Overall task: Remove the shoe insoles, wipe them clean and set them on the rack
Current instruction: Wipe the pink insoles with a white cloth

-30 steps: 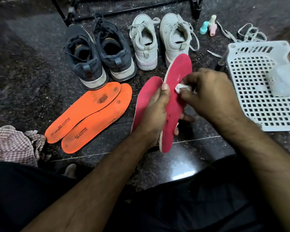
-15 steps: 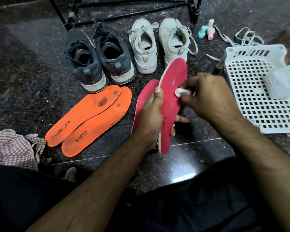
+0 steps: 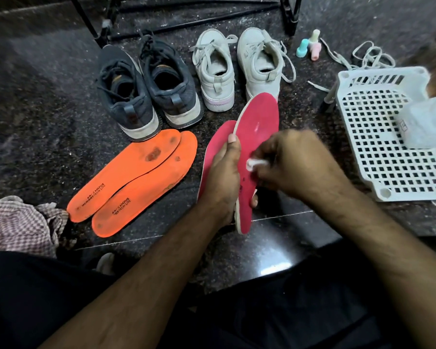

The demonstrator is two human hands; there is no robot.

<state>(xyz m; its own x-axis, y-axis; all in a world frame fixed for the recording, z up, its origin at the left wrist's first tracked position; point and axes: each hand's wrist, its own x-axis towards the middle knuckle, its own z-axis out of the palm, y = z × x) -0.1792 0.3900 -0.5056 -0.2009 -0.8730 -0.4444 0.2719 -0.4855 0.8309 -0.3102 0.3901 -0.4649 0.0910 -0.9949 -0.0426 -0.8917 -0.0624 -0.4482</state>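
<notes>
The left hand [image 3: 222, 180] gripped a pink insole [image 3: 257, 137] from its left edge, thumb laid along the face and fingertips showing past the right edge, holding it raised and tilted with the toe end pointing away from the person. The right hand [image 3: 295, 162] was pinched shut on a small white wipe [image 3: 253, 163], which was pressed against the face of that insole about midway along it, just beside the left thumb. The right hand was blurred. A second pink insole [image 3: 215, 147] lay on the floor [image 3: 35, 109] just behind the left hand, partly hidden by it and by the held one.

Two orange insoles [image 3: 134, 182] lay side by side on the floor to the left, overlapping slightly, each with dark stains near the toe and printed lettering near the heel. Beyond them stood a pair of dark shoes [image 3: 146, 89], and to their right a pair of white shoes [image 3: 237, 69], laces loose. The black legs of the rack [image 3: 106, 23] stood behind the shoes.

On the right sat a white basket [image 3: 378, 137] with a pale crumpled thing on its far side, too blurred to make out. Loose white laces [image 3: 363, 54] and three small pastel bottles [image 3: 310, 46] lay beyond it. A checked cloth [image 3: 18, 222] sat bunched at the lower left, near the person's dark-clad leg.
</notes>
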